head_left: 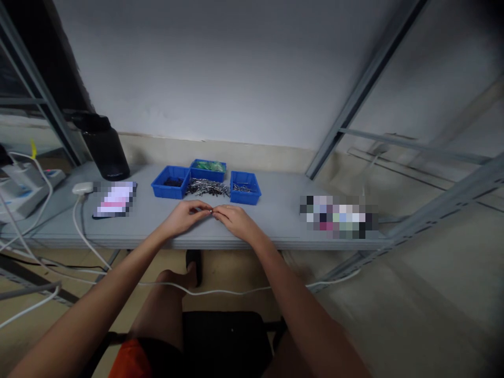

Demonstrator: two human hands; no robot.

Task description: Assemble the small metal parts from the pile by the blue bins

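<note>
My left hand point(188, 216) and my right hand point(233, 216) meet fingertip to fingertip over the front of the grey tabletop point(275, 220). Both are closed in a pinch around something tiny between them, too small to name. Just beyond the fingers lies a loose pile of thin metal pieces point(208, 187), silvery with some dark ones. Left of the pile, a blue bin point(167, 192) contains small dark parts. On its right, another blue bin point(246, 197) holds a few thin metal pieces. Behind the pile, a third blue bin point(208, 175) has green-and-clear plastic packaging inside.
A black bottle point(104, 149) stands at the back left, near a phone point(116, 199) and a white charger point(83, 188) with its cable. A power strip point(29, 197) sits at the far left. A blurred item point(336, 216) lies on the right. Metal uprights frame both sides.
</note>
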